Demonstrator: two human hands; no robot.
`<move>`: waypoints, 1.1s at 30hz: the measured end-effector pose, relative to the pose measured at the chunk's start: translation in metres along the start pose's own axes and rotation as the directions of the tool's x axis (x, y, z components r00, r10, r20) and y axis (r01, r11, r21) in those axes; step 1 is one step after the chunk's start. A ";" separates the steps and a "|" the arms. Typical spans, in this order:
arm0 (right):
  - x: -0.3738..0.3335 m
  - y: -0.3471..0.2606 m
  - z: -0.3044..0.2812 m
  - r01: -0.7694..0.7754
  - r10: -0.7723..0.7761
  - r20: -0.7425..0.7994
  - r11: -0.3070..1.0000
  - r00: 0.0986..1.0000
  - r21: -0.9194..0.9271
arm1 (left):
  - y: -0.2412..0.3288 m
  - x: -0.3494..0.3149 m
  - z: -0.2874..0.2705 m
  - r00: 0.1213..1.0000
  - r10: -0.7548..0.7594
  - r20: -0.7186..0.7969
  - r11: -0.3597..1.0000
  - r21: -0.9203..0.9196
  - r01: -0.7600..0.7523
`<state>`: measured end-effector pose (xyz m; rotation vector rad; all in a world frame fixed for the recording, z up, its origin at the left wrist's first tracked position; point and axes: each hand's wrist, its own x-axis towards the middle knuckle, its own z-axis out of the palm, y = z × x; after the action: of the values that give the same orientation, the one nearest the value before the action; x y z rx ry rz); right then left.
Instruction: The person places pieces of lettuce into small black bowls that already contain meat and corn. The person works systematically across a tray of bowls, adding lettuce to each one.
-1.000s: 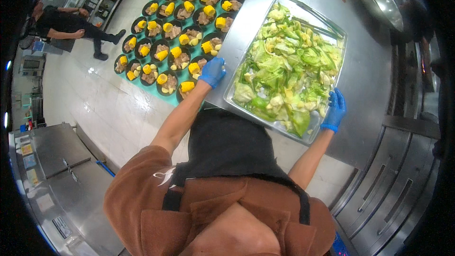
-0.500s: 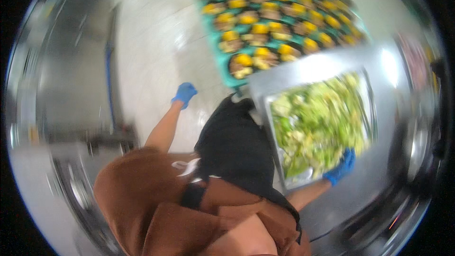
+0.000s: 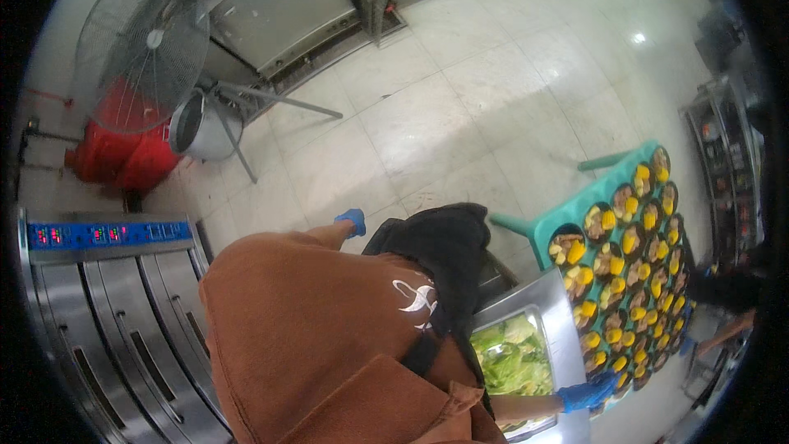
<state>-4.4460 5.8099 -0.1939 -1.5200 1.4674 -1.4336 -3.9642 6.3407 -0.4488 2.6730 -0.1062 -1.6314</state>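
My right hand (image 3: 587,395), in a blue glove, reaches past the metal tray to the near edge of the bowls. Its fingers look drawn together; what they hold, if anything, is hidden. Beneath my right forearm lies the metal tray (image 3: 543,318) of chopped green leaves (image 3: 514,357). Black bowls (image 3: 567,248) with yellow pieces, brown pieces and pale chunks crowd a green table (image 3: 552,226). Off to the left, away from the food, my gloved left hand (image 3: 352,222) hangs above the floor, loosely closed with nothing seen in it.
A fan (image 3: 154,39) on a stand, a grey bucket (image 3: 205,125) and red containers (image 3: 131,148) stand at the far left. Nearer is a steel appliance (image 3: 123,321) with a blue control strip. Another person's arm (image 3: 723,332) shows beyond the bowls; a shelf rack (image 3: 722,168) stands at right.
The view has swung left, so the table and tray now sit farther right and lower. My right hand has gone from the leaves to the edge of the bowls. My left hand stays loosely closed.
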 end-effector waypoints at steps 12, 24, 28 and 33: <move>0.011 -0.057 0.082 0.032 -0.006 0.334 0.997 0.943 -0.071 | -0.161 0.165 -0.234 0.781 -0.253 -0.571 0.520 -0.761 -0.387; -0.119 -0.031 -0.081 -0.266 0.276 0.035 0.949 0.961 -0.172 | 0.090 0.164 -0.130 1.000 -0.009 -0.025 0.302 -0.953 -0.021; -0.160 -0.070 -0.088 -0.500 0.495 -0.071 0.860 0.866 -0.104 | 0.200 0.121 -0.128 0.926 0.330 -0.184 0.670 -0.645 -0.367; -0.177 -0.034 -0.102 -0.425 0.425 -0.016 0.905 0.905 0.005 | 0.257 0.075 -0.152 0.806 0.548 -0.222 0.600 -0.567 -0.564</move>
<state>-4.4981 6.0100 -0.1883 -1.0941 1.6808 -1.1821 -3.8089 6.0757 -0.4348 1.8816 -0.3183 -1.1541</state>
